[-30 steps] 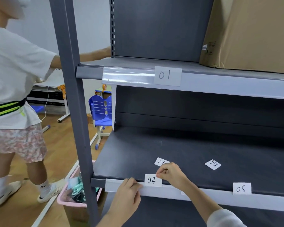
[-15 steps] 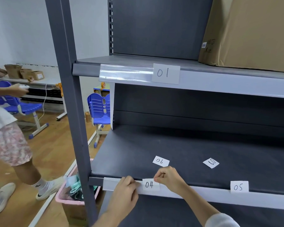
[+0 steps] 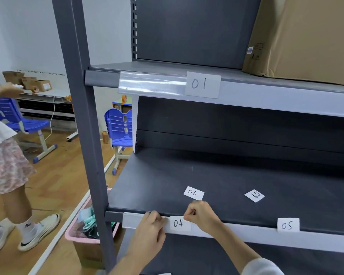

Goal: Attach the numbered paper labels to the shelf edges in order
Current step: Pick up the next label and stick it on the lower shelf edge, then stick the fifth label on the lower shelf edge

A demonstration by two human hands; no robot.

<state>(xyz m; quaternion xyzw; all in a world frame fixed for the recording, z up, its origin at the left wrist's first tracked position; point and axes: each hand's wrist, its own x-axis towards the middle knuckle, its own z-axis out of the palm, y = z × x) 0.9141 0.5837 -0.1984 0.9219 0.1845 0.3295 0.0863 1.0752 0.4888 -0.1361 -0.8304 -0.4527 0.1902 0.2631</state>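
Note:
A white paper label "04" [image 3: 179,223] sits in the clear strip along the lower shelf edge [image 3: 246,234]. My left hand [image 3: 153,229] presses the strip just left of it, fingertips touching the label's left side. My right hand [image 3: 202,214] pinches the label's top right corner. Label "05" [image 3: 288,225] sits in the same strip further right. Label "01" [image 3: 202,84] is on the upper shelf edge [image 3: 266,100]. Two loose labels lie on the lower shelf: "06" [image 3: 193,193] and an upside-down one [image 3: 254,195].
A large cardboard box [image 3: 306,36] stands on the upper shelf at right. The grey upright post [image 3: 83,126] is left of my hands. A pink bin [image 3: 83,233] sits on the floor below. Another person [image 3: 6,165] and blue chairs [image 3: 120,128] are at left.
My left hand has slid right along the strip until it touches label 04. The other person has walked away to the left. My right hand stays on the label's corner.

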